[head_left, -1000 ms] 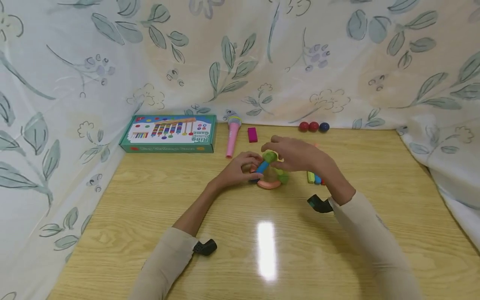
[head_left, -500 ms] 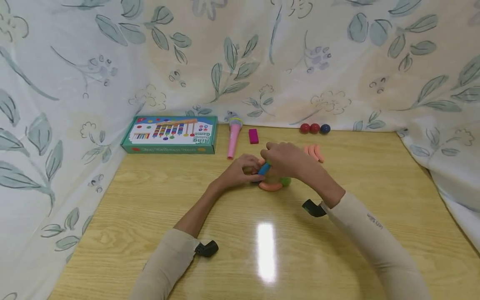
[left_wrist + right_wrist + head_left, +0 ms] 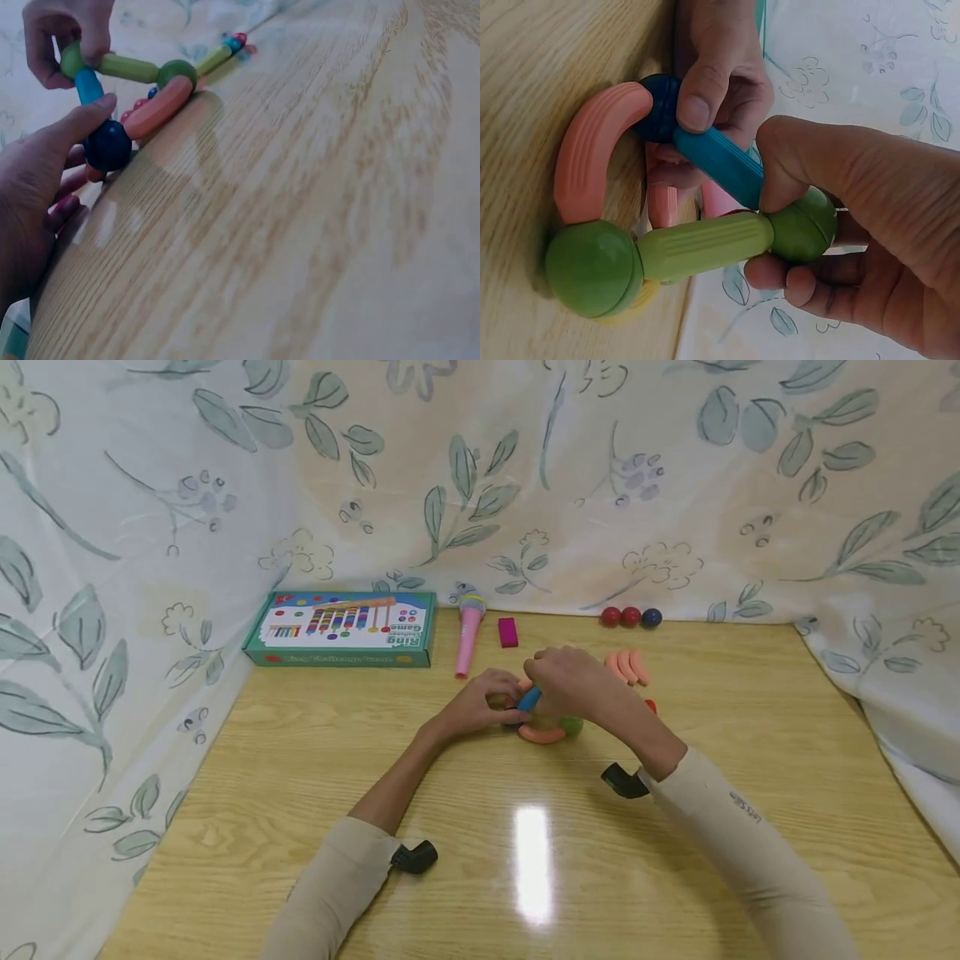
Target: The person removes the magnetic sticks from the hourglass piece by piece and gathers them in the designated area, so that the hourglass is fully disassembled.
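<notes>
A small frame of magnetic sticks and balls stands on the table. My left hand (image 3: pixel 476 706) pinches the blue stick (image 3: pixel 718 166) at its lower end, against the dark blue ball (image 3: pixel 109 145). My right hand (image 3: pixel 573 681) grips the light green ball (image 3: pixel 806 225) at the top, where the blue stick and a light green stick (image 3: pixel 705 244) meet. That green stick slopes down to a darker green ball (image 3: pixel 592 266). An orange curved stick (image 3: pixel 589 161) lies along the table between the lower balls. In the head view, my right hand hides much of the frame.
Behind stand a green game box (image 3: pixel 337 631), a pink toy microphone (image 3: pixel 468 635) and a magenta block (image 3: pixel 507 632). Two red balls (image 3: pixel 621 617) and a blue ball (image 3: pixel 652 618) sit at the back. Orange curved sticks (image 3: pixel 628 667) and a red piece (image 3: pixel 650 705) lie right.
My right hand has come down and left onto the light green ball, its fingers now closed round it. My left hand has stayed at the blue stick.
</notes>
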### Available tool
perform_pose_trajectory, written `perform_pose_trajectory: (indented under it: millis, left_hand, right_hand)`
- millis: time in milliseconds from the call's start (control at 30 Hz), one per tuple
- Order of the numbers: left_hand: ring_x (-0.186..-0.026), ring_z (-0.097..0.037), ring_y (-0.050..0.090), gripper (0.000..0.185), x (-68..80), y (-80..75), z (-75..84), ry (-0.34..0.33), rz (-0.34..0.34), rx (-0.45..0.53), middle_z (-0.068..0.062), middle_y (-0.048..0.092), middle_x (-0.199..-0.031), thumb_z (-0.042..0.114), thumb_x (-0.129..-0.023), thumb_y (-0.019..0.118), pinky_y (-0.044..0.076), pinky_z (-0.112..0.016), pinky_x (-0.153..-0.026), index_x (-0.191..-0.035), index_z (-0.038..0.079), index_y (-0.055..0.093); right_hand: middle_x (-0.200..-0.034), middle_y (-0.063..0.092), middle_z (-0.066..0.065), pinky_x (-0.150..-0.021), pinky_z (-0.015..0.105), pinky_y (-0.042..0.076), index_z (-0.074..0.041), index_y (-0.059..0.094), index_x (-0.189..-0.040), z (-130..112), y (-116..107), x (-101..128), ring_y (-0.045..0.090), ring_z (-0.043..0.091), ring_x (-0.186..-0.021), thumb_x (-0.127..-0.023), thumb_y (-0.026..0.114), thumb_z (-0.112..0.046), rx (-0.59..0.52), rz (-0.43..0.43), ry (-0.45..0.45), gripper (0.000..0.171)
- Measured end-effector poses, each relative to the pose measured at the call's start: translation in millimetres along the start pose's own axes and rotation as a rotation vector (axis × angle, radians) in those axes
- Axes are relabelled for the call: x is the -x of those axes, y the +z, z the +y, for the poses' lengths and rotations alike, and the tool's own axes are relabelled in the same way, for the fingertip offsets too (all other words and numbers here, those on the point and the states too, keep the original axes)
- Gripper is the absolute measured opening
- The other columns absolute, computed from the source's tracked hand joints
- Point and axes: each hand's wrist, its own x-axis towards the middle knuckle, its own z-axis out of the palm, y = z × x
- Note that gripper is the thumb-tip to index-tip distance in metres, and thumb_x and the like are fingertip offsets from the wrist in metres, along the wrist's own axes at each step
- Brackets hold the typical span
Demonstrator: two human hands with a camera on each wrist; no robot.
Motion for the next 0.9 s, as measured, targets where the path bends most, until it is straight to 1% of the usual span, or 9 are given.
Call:
perform_pose_trajectory:
  millis: [100,200,267,333,400,467,600,733,900]
  left_hand:
    - [-0.128,-0.024,0.058,0.016,0.0,1.1,0.8,0.003,-0.005,0.009,-0.007,0.073,-0.121,0.016,-0.088,0.085,0.042,-0.041,-0.118,-0.101,0.010,0.079]
    - [-0.127,-0.024,0.058,0.016,0.9,1.4,2.2,-0.006,-0.009,0.014,-0.008,0.072,-0.124,0.017,-0.087,0.086,0.044,-0.041,-0.116,-0.100,0.010,0.080]
    - [-0.126,-0.024,0.058,0.016,0.7,0.8,2.6,-0.007,-0.008,-0.003,-0.008,0.072,-0.123,0.018,-0.086,0.087,0.044,-0.041,-0.116,-0.099,0.010,0.080]
    - [-0.125,-0.023,0.058,0.017,0.5,-0.8,2.5,-0.006,-0.002,-0.022,-0.006,0.073,-0.121,0.019,-0.086,0.088,0.044,-0.040,-0.116,-0.098,0.011,0.081]
    - [-0.124,-0.022,0.059,0.015,-0.2,-2.8,1.8,0.002,-0.002,-0.033,-0.005,0.073,-0.119,0.019,-0.086,0.088,0.043,-0.040,-0.116,-0.097,0.012,0.081]
    - [-0.124,-0.021,0.059,0.015,-0.4,-4.8,1.3,0.004,-0.005,-0.033,-0.005,0.073,-0.118,0.019,-0.086,0.088,0.043,-0.040,-0.116,-0.097,0.012,0.081]
    - [-0.124,-0.021,0.058,0.014,-1.1,-6.7,1.1,0.006,-0.005,-0.026,-0.005,0.073,-0.119,0.018,-0.086,0.087,0.043,-0.041,-0.116,-0.097,0.012,0.081]
    - [-0.125,-0.022,0.058,0.015,-1.3,-5.7,0.6,0.005,-0.004,-0.012,-0.006,0.072,-0.121,0.017,-0.086,0.086,0.043,-0.041,-0.116,-0.100,0.012,0.081]
    - [-0.127,-0.022,0.057,0.015,-0.3,-3.8,0.4,-0.005,-0.014,-0.001,-0.005,0.072,-0.123,0.018,-0.087,0.086,0.043,-0.042,-0.116,-0.101,0.014,0.081]
  right_hand:
    - [-0.065,0.040,-0.002,-0.054,0.024,0.025,-0.011,0.055,-0.072,2.1,-0.1,1.1,0.032,0.012,-0.060,-0.083,0.078,-0.014,-0.039,-0.018,0.017,0.026]
    - [-0.065,0.040,-0.002,-0.054,0.025,0.025,-0.010,0.056,-0.073,6.5,-4.1,2.8,0.033,0.012,-0.059,-0.082,0.077,-0.014,-0.073,-0.039,0.068,0.024]
    - [-0.067,0.047,-0.001,-0.055,0.025,0.028,-0.006,0.062,-0.079,10.5,-9.5,5.0,0.037,0.012,-0.060,-0.082,0.078,-0.013,-0.102,-0.045,0.100,0.018]
    - [-0.072,0.058,0.002,-0.056,0.025,0.033,-0.001,0.069,-0.089,15.8,-14.6,7.5,0.042,0.013,-0.061,-0.081,0.077,-0.010,-0.138,-0.044,0.107,0.014]
    - [-0.082,0.070,0.007,-0.059,0.026,0.040,0.002,0.072,-0.100,20.4,-17.8,9.3,0.047,0.013,-0.063,-0.082,0.077,-0.007,-0.175,-0.046,0.086,0.021]
    - [-0.094,0.075,0.012,-0.063,0.027,0.046,0.003,0.073,-0.108,23.7,-18.7,10.2,0.053,0.014,-0.067,-0.082,0.077,-0.007,-0.199,-0.048,0.049,0.028]
    - [-0.101,0.077,0.014,-0.068,0.029,0.051,0.001,0.072,-0.106,25.2,-15.4,9.1,0.059,0.016,-0.074,-0.083,0.078,-0.005,-0.223,-0.037,0.008,0.025]
    - [-0.101,0.075,0.012,-0.069,0.029,0.051,0.000,0.073,-0.104,23.7,-11.9,9.2,0.061,0.017,-0.077,-0.083,0.079,-0.002,-0.253,-0.020,-0.022,0.022]
    - [-0.103,0.072,0.013,-0.072,0.030,0.055,0.002,0.071,-0.106,24.0,-11.3,12.7,0.063,0.019,-0.080,-0.085,0.081,-0.002,-0.283,0.013,-0.032,0.023]
